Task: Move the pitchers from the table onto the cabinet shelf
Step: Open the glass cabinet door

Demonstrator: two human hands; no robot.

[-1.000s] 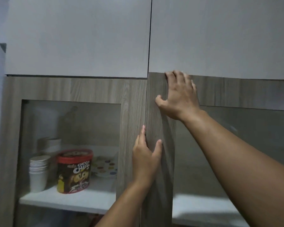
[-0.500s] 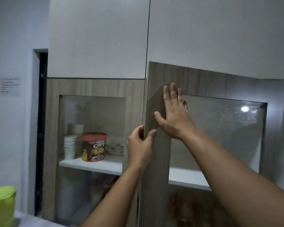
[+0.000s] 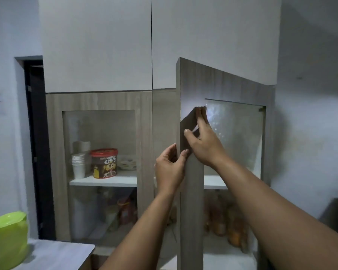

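Both hands are on the right cabinet door (image 3: 191, 191), which stands ajar: the left hand (image 3: 169, 170) pinches its free edge between thumb and fingers, while the right hand (image 3: 202, 141) lies flat and open-fingered against the frame beside the glass pane (image 3: 236, 137). One green pitcher (image 3: 8, 238) stands on the table (image 3: 57, 256) at lower left (only partly in view), well apart from the cabinet. Behind the closed left door (image 3: 98, 102), a white shelf (image 3: 105, 181) carries stacked paper cups (image 3: 78, 166) and a cereal tub (image 3: 104, 163).

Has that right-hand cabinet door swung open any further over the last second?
Yes. The right cabinet door has swung outward: its free edge now stands well clear of the closed left door, which it sat flush beside before.
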